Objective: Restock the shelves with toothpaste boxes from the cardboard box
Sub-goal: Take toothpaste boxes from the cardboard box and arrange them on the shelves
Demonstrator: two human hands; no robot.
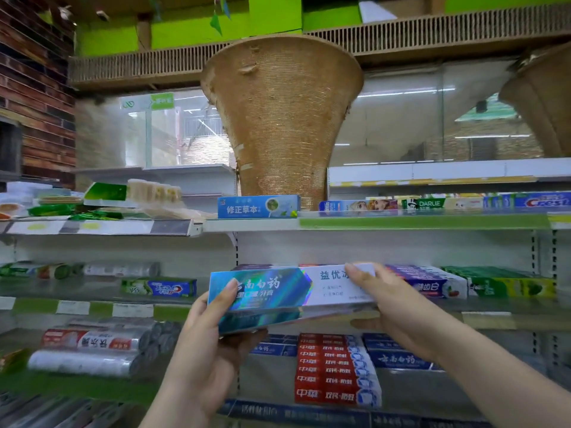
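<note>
Lengthwise, toothpaste box [278,288] spans left hand [210,332] to right hand [392,301].

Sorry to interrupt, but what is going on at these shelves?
A person holds a long, shiny blue-and-white toothpaste box in both hands, the left hand gripping its left end and the right hand its right end. It hangs in front of the white middle shelf, not yet set down, near purple-and-white toothpaste boxes.

Above the right hand [398,307], a shelf [401,223] carried a row of boxes [445,203]. Beside that hand, a second shelf [494,318] held purple boxes [432,281] and green boxes [506,284]; below it, red boxes [333,369] lay stacked.
</note>
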